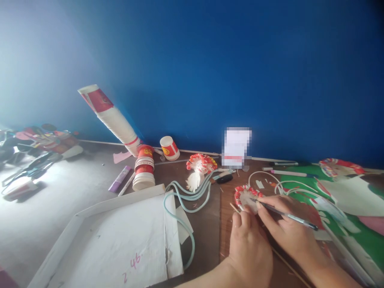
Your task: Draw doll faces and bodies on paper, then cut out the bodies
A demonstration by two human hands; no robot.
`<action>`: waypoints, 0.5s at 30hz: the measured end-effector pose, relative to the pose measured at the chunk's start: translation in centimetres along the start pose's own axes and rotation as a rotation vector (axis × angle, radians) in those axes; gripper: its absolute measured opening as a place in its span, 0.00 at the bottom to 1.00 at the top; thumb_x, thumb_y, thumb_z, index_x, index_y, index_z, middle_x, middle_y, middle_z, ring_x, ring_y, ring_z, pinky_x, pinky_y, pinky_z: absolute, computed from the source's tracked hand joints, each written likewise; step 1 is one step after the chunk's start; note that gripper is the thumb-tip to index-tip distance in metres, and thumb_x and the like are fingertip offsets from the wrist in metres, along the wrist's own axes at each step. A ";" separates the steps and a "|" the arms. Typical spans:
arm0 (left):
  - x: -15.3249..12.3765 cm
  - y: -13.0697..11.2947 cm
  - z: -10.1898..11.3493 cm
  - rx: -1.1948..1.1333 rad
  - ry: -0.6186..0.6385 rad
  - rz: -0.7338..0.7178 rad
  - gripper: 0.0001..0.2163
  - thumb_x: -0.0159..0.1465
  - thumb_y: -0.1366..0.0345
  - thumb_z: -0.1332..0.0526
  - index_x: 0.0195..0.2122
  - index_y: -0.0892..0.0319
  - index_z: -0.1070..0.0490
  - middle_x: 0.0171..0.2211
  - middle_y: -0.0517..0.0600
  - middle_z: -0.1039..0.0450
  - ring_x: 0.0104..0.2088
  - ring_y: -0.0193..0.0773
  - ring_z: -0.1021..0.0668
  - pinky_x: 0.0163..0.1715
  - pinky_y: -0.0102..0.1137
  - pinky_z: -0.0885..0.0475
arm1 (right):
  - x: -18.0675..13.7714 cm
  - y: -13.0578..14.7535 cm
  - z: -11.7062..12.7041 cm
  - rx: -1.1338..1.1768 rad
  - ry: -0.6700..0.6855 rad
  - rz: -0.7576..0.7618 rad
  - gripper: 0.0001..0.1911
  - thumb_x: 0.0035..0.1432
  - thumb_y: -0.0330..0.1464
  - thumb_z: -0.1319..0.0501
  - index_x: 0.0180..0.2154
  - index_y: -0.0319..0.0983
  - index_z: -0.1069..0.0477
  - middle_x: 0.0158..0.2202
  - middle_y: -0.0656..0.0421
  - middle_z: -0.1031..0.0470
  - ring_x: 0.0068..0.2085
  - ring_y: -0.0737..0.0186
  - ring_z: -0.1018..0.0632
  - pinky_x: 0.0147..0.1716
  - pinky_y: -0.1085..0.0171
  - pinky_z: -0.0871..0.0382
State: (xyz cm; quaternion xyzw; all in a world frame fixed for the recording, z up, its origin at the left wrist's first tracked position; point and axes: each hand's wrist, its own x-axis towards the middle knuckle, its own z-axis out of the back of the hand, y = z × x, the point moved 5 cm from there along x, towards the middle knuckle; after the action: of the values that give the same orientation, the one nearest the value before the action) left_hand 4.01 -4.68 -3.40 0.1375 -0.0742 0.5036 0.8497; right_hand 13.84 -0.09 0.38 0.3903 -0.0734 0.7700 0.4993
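Low on the right side, my left hand (250, 240) pinches the near edge of a cut paper-cup flower (247, 195), whose red and white rim is curled around a pale round base. A dark pen with a clear end (297, 218) sits in my right hand (286, 224), its tip touching the pale base. A thin stick (235, 208) lies beside my left fingers. Further back, a second curled paper-cup flower (201, 163) has a white fringed paper piece (194, 182) in front of it.
At the left is a white cardboard box lid (111, 244), with a pale blue cable (192, 204) over its corner. Stacked paper cups (144, 168) and a long leaning cup stack (117, 124) stand against the blue wall (210, 72). Green sheet (300, 183), markers (294, 173) and paper lie right.
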 end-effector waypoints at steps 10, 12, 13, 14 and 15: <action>0.1 0.0 0.1 0.001 -0.026 0.015 0.23 0.62 0.63 0.40 0.59 0.65 0.28 0.56 0.60 0.27 0.53 0.51 0.31 0.54 0.43 0.36 | -0.6 -0.7 -1.0 0.011 0.082 -0.048 0.06 0.63 0.35 0.40 0.35 0.42 0.26 0.30 0.57 0.20 0.33 0.55 0.22 0.37 0.56 0.31; 0.0 -0.1 0.0 0.002 -0.022 0.012 0.23 0.63 0.63 0.40 0.58 0.65 0.28 0.56 0.60 0.27 0.54 0.52 0.31 0.54 0.43 0.36 | -0.7 -0.8 -1.1 0.009 0.093 -0.050 0.06 0.63 0.35 0.40 0.36 0.42 0.25 0.31 0.56 0.20 0.34 0.55 0.22 0.38 0.56 0.31; 0.0 -0.1 0.0 0.007 -0.020 0.008 0.23 0.63 0.63 0.40 0.58 0.65 0.28 0.56 0.61 0.27 0.54 0.52 0.31 0.54 0.43 0.36 | -0.7 -0.8 -1.2 0.010 0.097 -0.049 0.06 0.63 0.35 0.40 0.36 0.42 0.25 0.31 0.56 0.20 0.34 0.55 0.22 0.38 0.56 0.31; -0.1 -0.1 0.0 0.012 -0.018 0.006 0.23 0.63 0.63 0.40 0.59 0.65 0.28 0.56 0.61 0.27 0.54 0.52 0.31 0.54 0.43 0.36 | -0.7 -0.9 -1.2 0.011 0.101 -0.050 0.06 0.63 0.35 0.40 0.36 0.42 0.25 0.31 0.56 0.20 0.34 0.54 0.22 0.38 0.56 0.31; -0.1 -0.1 0.0 0.016 -0.016 0.007 0.23 0.63 0.63 0.40 0.59 0.65 0.28 0.56 0.61 0.27 0.54 0.52 0.31 0.54 0.43 0.36 | -0.8 -1.0 -1.3 0.013 0.106 -0.053 0.07 0.63 0.35 0.40 0.36 0.42 0.25 0.31 0.56 0.20 0.34 0.54 0.22 0.38 0.56 0.31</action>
State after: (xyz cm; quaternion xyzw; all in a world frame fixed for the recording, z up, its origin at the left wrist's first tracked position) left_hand 4.08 -4.80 -3.48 0.1480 -0.0775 0.5060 0.8462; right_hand 14.12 0.48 -1.31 0.3539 -0.0316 0.7767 0.5201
